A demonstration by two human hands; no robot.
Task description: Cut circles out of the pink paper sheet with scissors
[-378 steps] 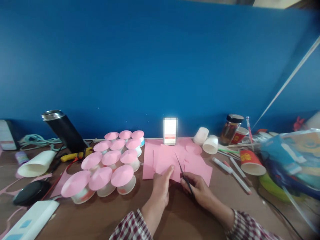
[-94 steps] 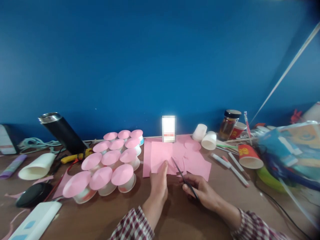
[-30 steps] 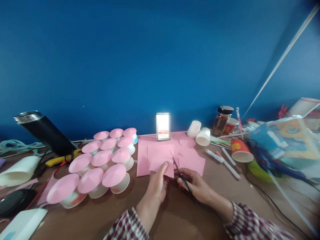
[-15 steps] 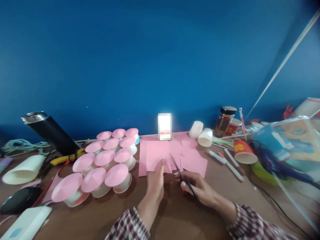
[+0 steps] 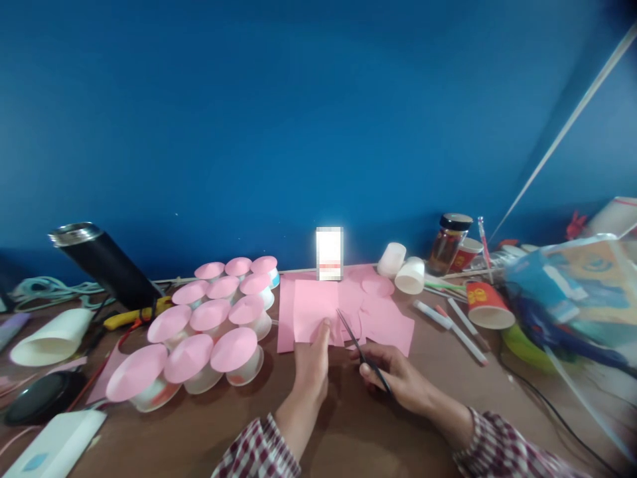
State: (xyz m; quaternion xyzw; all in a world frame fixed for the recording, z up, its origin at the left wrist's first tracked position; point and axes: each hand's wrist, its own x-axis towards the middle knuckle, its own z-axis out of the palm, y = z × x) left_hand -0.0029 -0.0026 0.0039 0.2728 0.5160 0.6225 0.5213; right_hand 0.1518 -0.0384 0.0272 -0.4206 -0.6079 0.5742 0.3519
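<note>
My left hand [image 5: 312, 365] is closed on the near edge of a square sheet of pink paper [image 5: 316, 302], thumb on top and fingers hidden beneath. In my right hand [image 5: 391, 372] is a pair of dark scissors [image 5: 352, 332], its blades pointing up and left beside the sheet's right edge. More pink paper [image 5: 395, 325] lies flat under and right of the sheet, with cut pieces and a pink paper disc [image 5: 378, 286] on it. To the left stand several paper cups [image 5: 243, 370], each topped by a shallow pink paper cone [image 5: 233, 348].
At right lie markers [image 5: 468, 342], a red paper cup [image 5: 490, 305], two white cups [image 5: 410, 275] and a dark-lidded jar [image 5: 450, 242]. A black flask [image 5: 107, 265], yellow-handled tool [image 5: 122, 320], white cup [image 5: 52, 337] and white device [image 5: 57, 441] are at left. A blue wall [image 5: 318, 133] rises behind.
The whole view has shifted slightly. Both hands keep almost the same place, the left on the pink sheet and the right on the scissors.
</note>
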